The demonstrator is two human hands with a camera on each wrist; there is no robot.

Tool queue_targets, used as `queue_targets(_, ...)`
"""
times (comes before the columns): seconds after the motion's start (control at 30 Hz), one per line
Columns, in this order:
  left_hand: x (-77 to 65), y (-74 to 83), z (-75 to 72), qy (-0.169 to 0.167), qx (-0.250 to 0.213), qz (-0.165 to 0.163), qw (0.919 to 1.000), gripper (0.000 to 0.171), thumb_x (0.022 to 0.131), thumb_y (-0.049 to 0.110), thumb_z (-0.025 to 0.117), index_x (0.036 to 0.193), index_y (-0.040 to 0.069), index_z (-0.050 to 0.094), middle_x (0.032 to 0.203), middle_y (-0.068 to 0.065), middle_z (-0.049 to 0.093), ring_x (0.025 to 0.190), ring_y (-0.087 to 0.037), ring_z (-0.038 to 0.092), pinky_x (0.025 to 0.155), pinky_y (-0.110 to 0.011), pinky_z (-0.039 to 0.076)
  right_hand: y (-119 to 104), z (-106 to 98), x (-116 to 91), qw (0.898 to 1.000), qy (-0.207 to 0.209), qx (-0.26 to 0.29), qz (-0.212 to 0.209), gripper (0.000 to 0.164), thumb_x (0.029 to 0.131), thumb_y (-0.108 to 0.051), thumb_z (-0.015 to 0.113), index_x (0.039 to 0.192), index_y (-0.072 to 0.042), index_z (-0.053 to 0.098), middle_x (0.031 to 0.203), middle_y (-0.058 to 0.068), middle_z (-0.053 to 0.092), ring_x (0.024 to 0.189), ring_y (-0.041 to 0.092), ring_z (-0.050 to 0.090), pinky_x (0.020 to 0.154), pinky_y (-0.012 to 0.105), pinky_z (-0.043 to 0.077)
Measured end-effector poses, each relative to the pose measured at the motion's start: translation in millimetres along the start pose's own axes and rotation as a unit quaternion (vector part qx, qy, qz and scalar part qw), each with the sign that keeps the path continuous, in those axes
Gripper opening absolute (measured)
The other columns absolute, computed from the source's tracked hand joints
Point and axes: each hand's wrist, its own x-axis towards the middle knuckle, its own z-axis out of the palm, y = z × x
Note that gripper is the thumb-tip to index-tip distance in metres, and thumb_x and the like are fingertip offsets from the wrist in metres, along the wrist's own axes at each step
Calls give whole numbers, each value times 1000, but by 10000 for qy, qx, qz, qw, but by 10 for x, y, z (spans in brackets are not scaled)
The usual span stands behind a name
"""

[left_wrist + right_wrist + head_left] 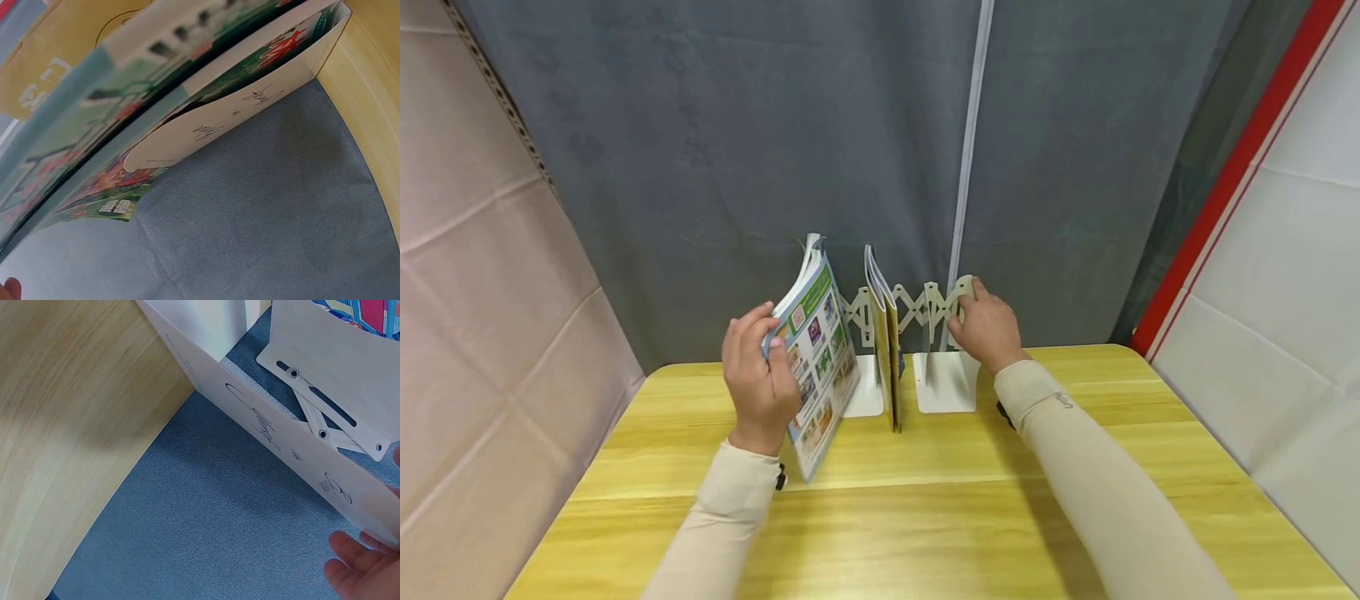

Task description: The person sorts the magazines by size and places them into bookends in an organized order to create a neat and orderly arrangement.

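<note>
A white expandable book rack (945, 392) with a zigzag lattice stands near the table's back edge. My left hand (762, 379) grips the outer edge of a colourful magazine (822, 358) at the rack's left, thumb on its picture-covered face. The magazine leans left, with more pages or booklets behind it; the left wrist view shows a white end panel (250, 106) against them. My right hand (988, 327) holds the upper edge of the rack's right end panel (262, 425), its fingers partly hidden. Between the hands, thin yellow-covered books (887, 358) stand upright by a divider.
The rack stands on a wood-grain table (917, 533). A grey curtain (737, 150) hangs close behind. White walls rise at the left and right, with a red strip (1240, 175) along the right one.
</note>
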Motion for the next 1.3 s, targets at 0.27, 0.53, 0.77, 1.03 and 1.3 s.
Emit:
queue_targets(0.27,27,-36,65,53,250,-54,9997,25,90,9,45,101,-4,62,115,-17,67,106,-36,61,109,-55,30,-20,-6,-6,10000,-6,4,-28,29,91,-22,58,107,-1,71,146,28,44,89,43,64,81,53,52)
queue_targets(0.53,41,-94,112,252,558,-216,9979,26,89,11,43,99,-4,62,113,-16,68,104,-36,62,109,-55,30,-42,0,0,9999,-137,30,66,30,92,-23,59,110,-2,71,149,27,42,90,42,64,83,53,52)
queue_targets(0.77,18,-129,182,298,855,-323,9954,24,88,10,44,97,-4,62,112,-15,68,101,-36,62,107,-58,31,-45,1,-4,9999,-129,36,68,30,92,-23,59,110,-2,71,149,26,43,92,42,64,84,53,51)
queue_targets(1.03,23,-157,246,354,974,-477,9935,17,85,3,49,96,-3,61,110,-16,67,101,-35,63,108,-58,31,-49,-7,-9,9999,-110,32,86,31,92,-24,59,110,-2,71,149,26,43,92,42,64,85,53,51)
queue_targets(1.3,5,-204,305,537,1028,-486,9921,10,84,0,54,94,-1,57,110,-15,66,101,-34,63,111,-53,30,-62,11,-16,10000,-42,31,55,30,91,-23,60,109,-2,71,147,27,44,88,42,64,82,53,52)
